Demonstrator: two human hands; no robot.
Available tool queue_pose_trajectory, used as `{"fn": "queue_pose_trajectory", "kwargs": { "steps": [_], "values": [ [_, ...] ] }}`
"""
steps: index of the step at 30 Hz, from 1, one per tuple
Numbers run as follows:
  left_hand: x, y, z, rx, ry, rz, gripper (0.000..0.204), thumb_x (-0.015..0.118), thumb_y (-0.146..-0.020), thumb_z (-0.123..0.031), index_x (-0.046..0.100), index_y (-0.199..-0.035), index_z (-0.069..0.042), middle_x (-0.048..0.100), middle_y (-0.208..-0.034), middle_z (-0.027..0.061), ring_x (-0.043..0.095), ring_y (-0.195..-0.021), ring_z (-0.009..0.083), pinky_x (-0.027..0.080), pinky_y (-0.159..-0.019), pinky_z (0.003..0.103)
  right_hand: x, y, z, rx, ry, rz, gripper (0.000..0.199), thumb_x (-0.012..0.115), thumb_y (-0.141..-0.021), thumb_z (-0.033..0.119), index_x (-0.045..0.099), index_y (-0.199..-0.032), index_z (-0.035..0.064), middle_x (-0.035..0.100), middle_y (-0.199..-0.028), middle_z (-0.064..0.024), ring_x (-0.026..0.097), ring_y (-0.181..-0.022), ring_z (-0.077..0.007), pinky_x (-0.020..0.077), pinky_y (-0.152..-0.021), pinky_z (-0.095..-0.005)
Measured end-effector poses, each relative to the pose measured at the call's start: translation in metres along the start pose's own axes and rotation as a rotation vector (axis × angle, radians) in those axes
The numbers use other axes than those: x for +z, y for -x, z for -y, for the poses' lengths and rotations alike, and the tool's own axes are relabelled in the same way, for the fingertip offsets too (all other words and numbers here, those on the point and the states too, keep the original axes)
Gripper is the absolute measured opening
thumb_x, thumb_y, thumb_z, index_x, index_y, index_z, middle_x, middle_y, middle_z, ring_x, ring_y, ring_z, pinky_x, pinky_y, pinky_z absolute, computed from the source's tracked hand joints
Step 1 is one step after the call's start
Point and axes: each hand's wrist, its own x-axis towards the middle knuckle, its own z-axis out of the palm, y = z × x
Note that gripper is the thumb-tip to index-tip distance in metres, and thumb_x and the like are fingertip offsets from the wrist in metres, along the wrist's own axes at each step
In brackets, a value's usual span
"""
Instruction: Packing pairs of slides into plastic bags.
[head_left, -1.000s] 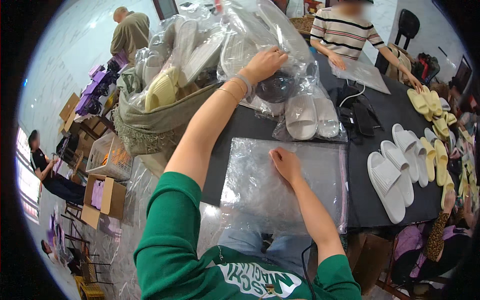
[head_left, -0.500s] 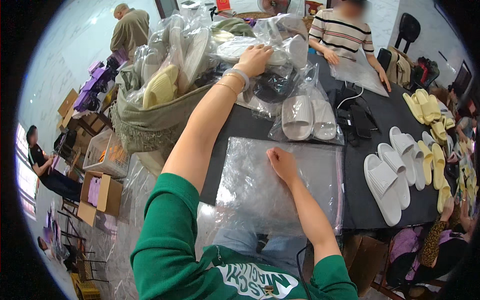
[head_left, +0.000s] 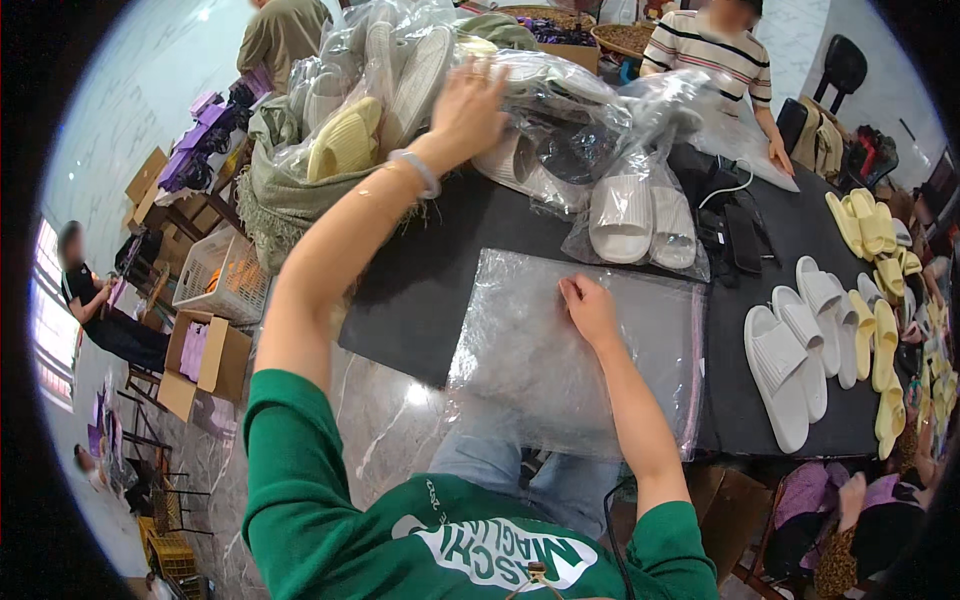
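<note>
My left hand [head_left: 472, 112], its fingers blurred but stretched out, is over the near side of the heap of bagged slippers. Beside it stand grey slippers [head_left: 420, 85] in clear plastic and a pale yellow pair [head_left: 345, 140]. To its right lie bagged slippers with a black part [head_left: 575, 155]. Fingers curled closed, my right hand [head_left: 592, 310] rests above a flat, clear plastic bag [head_left: 520, 350] with a pinkish edge strip; nothing shows in it. Just beyond, a clear bag holds a pair of white ridged slippers [head_left: 621, 218].
Loose white slippers [head_left: 775, 370] and yellow slippers [head_left: 884, 350] line the right of the black tabletop [head_left: 400, 310]. A phone [head_left: 741, 238] and white cable lie near the middle right. Across the table sits a person in a striped top [head_left: 712, 50]. A white crate [head_left: 222, 280] stands at left.
My left hand has drawn back leftward off the bagged slippers. My right hand stays closed above the clear bag. The whole view has shifted a little.
</note>
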Motion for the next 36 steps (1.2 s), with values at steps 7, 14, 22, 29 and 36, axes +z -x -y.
{"fn": "queue_pose_trajectory", "kwargs": {
  "steps": [7,14,22,29,36],
  "values": [
    [-0.038,0.069,0.118,-0.56,-0.283,0.24,0.106,0.07,-0.075,-0.058,0.015,-0.15,-0.006,0.018,-0.153,0.0231,0.02,-0.14,0.0435,0.025,-0.106,0.063,0.004,-0.002,-0.011,-0.029,-0.067,0.041,0.025,0.059,-0.091,0.031,0.068,-0.094,0.008,0.067,-0.074,-0.0121,0.065,-0.067,-0.0297,0.0491,-0.063,-0.0368],
    [-0.004,0.099,0.205,-0.842,-0.035,0.446,0.098,0.08,-0.062,-0.053,0.041,-0.139,-0.006,0.062,-0.121,0.0173,0.061,-0.109,0.0364,0.04,-0.092,0.064,0.003,0.002,0.003,-0.002,-0.139,0.074,0.024,0.058,-0.092,0.029,0.068,-0.093,0.0063,0.065,-0.067,-0.0079,0.063,-0.061,-0.019,0.0473,-0.06,-0.0323],
    [-0.023,0.089,0.212,-0.643,-0.027,0.5,0.048,0.075,-0.063,-0.032,0.07,-0.102,-0.004,0.069,-0.104,0.0172,0.067,-0.097,0.0319,0.054,-0.08,0.04,0.004,-0.001,-0.005,-0.003,-0.117,0.039,0.025,0.058,-0.092,0.03,0.068,-0.093,0.007,0.066,-0.068,-0.0087,0.063,-0.062,-0.0218,0.0476,-0.06,-0.0335],
    [-0.041,0.066,0.233,-0.448,-0.103,0.108,0.038,0.066,-0.078,-0.032,0.06,-0.104,-0.006,0.067,-0.098,0.0209,0.064,-0.092,0.0392,0.051,-0.076,0.049,0.007,-0.003,-0.003,-0.059,-0.084,0.029,0.024,0.059,-0.092,0.026,0.068,-0.093,0.0038,0.063,-0.062,-0.0038,0.058,-0.056,-0.0112,0.0445,-0.056,-0.0277],
    [-0.108,-0.005,0.166,-0.397,0.045,-0.237,0.037,0.067,-0.078,-0.025,0.057,-0.105,-0.001,0.063,-0.091,0.0264,0.063,-0.083,0.0399,0.05,-0.071,0.046,0.004,-0.001,-0.002,0.007,-0.103,0.037,0.025,0.059,-0.09,0.029,0.068,-0.091,0.0054,0.066,-0.074,-0.0156,0.064,-0.068,-0.0321,0.0483,-0.062,-0.039]
  ]
}}
